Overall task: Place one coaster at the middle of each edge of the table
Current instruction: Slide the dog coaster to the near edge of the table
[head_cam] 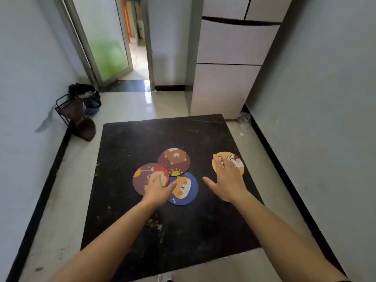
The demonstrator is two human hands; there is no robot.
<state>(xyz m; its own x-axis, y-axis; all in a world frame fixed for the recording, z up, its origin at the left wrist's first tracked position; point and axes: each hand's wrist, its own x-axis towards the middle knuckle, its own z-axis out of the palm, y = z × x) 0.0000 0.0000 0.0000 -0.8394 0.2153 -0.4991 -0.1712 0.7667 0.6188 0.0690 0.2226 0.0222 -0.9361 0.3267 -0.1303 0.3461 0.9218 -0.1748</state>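
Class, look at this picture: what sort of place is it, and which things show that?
Probably a home kitchen or dining corner: a tall white fridge, a glossy tiled floor, and a small black table against plain walls.

Black table (126, 210): brown bear coaster (174, 160) at twelve o'clock, maroon coaster (142, 176) at nine, blue dog coaster (186, 189) at six, yellow coaster (234, 159) at three.
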